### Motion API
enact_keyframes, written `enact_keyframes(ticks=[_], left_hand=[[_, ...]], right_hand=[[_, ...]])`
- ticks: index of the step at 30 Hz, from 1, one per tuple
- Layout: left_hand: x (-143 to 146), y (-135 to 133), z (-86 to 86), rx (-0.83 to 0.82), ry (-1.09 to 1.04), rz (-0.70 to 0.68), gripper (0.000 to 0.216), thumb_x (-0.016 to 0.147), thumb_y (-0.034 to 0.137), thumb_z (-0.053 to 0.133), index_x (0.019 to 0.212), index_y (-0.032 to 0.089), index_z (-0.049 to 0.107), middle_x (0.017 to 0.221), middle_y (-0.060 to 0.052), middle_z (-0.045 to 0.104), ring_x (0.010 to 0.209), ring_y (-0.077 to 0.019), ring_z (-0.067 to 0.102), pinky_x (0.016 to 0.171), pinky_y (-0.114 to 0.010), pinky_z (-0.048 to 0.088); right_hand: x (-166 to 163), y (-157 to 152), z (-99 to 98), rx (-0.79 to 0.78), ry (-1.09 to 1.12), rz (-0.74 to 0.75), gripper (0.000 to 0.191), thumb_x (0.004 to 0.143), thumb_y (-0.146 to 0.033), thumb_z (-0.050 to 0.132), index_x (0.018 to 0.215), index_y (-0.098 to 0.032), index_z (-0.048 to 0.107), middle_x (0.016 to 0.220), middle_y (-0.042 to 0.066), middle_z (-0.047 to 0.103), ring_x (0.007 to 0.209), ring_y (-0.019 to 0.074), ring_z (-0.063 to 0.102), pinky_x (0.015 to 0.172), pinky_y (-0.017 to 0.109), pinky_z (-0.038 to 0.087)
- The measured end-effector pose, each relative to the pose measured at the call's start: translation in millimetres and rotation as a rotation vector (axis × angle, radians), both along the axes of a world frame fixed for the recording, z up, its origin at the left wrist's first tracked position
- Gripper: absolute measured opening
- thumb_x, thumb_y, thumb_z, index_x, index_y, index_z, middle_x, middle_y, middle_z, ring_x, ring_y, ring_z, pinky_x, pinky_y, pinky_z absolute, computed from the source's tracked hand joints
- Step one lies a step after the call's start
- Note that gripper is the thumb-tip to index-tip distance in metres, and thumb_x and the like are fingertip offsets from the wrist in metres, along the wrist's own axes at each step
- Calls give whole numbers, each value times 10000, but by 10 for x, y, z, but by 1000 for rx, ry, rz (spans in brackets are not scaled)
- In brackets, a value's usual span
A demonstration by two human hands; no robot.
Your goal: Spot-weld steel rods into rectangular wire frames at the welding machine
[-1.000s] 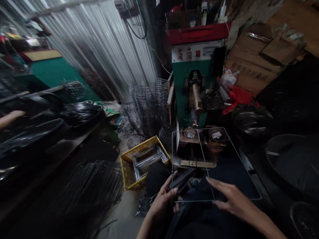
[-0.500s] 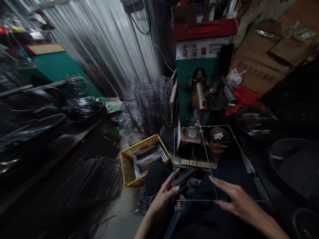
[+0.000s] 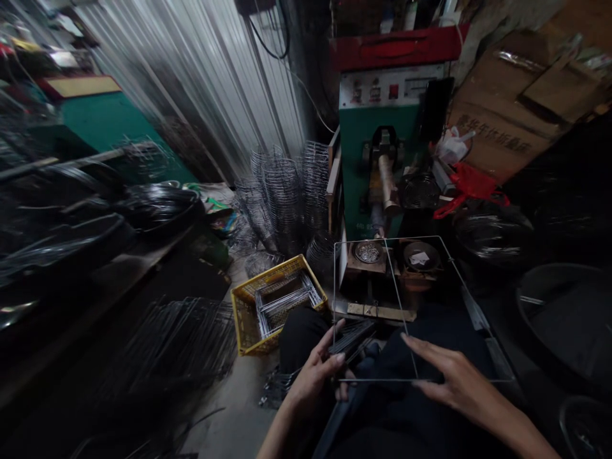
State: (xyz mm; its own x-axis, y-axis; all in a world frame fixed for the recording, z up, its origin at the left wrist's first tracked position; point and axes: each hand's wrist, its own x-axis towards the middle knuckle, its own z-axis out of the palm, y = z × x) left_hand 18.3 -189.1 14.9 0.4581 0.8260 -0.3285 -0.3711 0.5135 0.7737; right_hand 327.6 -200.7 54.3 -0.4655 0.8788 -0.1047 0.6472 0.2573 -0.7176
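Your left hand gripping wire frame at near left corner, thumb and fingers about wire. Your right hand holding same frame, thumb and forefinger on near stretch of middle rod. Frame above your lap, far edge at lower tip of green machine; touching or not, cannot tell. Dark wire bundle near left hand. Yellow crate farther left, wire pieces inside.
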Motion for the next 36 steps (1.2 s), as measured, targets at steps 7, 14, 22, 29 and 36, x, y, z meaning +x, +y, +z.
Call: enact_keyframes(ticks=[7,14,22,29,36], left_hand=[[9,-2,0,6,2,7,870,881,282,591,1532,203,19,657,-96,725,417,-146,615,395,-181,438],[3,11,-1,12,-12,-10,820,891,297,586,1532,231,80,688,-98,732,431,-147,622,405,-185,440],[7,-3,-45,35,-49,-14,826,891,302,592,1532,251,74,682,-85,727,434,-148,629,395,-172,420],[-9,-20,-68,12,-53,-12,831,904,268,559,1533,243,16,689,-84,730,444,-142,629,393,-165,422],[-2,17,-35,22,-39,-5,843,891,286,575,1534,225,33,685,-86,726,445,-150,626,398,-178,417]], right_hand=[[16,-1,-55,0,6,-2,693,844,-269,631,1478,-307,354,1478,25,421,1317,252,444,1106,402,363],[23,8,-33,2,-18,1,679,851,-285,629,1475,-304,363,1481,17,419,1320,250,440,1107,391,365],[22,2,-19,-6,-39,8,705,833,-229,624,1479,-308,352,1476,9,425,1319,243,443,1103,383,372],[-4,14,27,-32,-60,18,684,849,-273,626,1478,-308,359,1483,7,415,1320,244,440,1102,370,373],[19,38,18,-8,-53,12,675,854,-277,620,1476,-315,360,1481,6,418,1314,256,447,1103,388,378]])
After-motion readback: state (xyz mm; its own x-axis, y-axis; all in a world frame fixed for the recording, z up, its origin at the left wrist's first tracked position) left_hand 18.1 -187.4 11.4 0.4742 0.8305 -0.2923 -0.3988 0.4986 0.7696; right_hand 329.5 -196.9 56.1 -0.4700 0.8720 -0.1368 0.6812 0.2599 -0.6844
